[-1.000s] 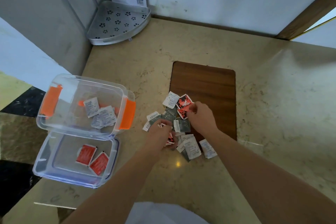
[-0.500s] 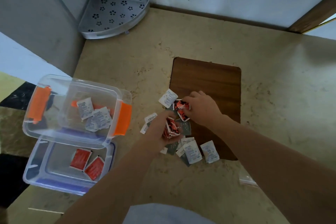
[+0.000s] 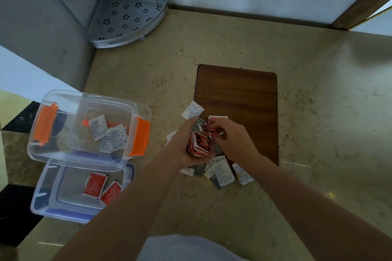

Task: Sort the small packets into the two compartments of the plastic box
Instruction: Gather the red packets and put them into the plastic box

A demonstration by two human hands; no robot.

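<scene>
The left hand [image 3: 186,146] cups a stack of red packets [image 3: 198,144], its grip curled round them; the right hand [image 3: 231,137] pinches 1 more red packet [image 3: 213,130] just above. White packets [image 3: 221,172], print unreadable, lie on the worktop [image 3: 318,112]. The plastic box [image 3: 84,125] sits left.

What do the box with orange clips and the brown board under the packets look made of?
The clear box with orange clips looks like glossy transparent plastic: the white packets inside show through its walls. The dark brown rectangular board looks like wood or a wood-look laminate, matte, with visible grain streaks; which one cannot be told.
</scene>
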